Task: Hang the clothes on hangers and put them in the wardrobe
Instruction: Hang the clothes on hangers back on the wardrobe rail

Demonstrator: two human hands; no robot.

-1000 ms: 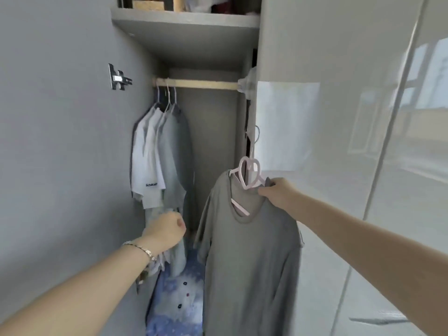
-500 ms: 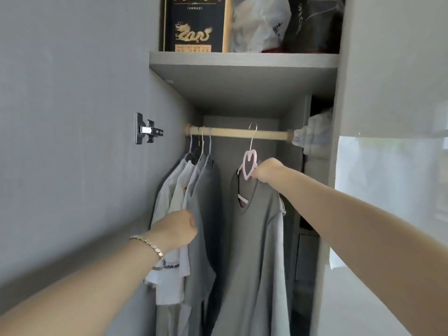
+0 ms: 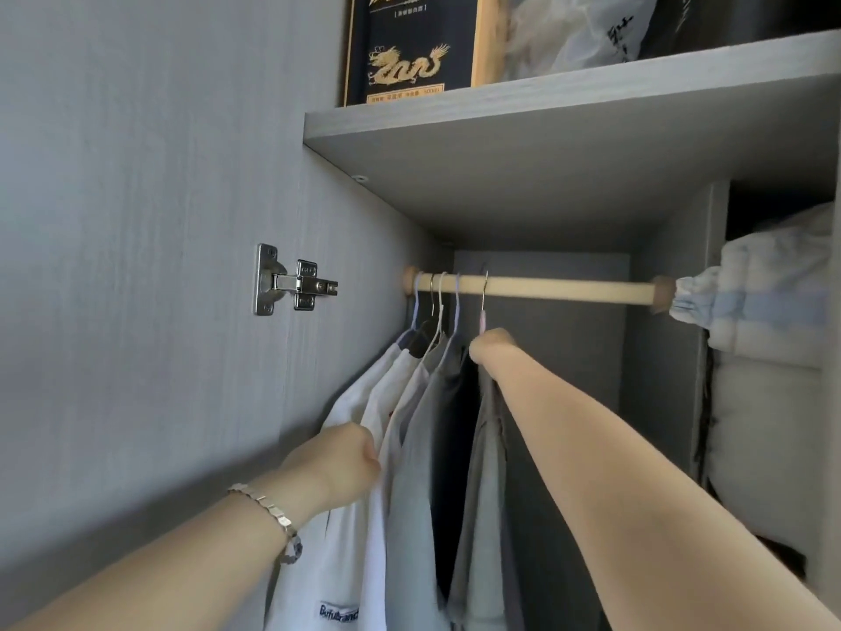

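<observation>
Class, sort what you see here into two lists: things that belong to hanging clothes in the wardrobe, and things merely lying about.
Belongs to the job: grey shirt, pink hanger in the right grip, wooden rail, hung shirts.

Lying about: black dragon box, plastic bag, folded bedding, door hinge.

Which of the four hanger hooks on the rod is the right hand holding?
The rightmost, pink-necked metal hook on the wooden rod; the right hand grips just beneath it. The other three bunch further left.
</observation>
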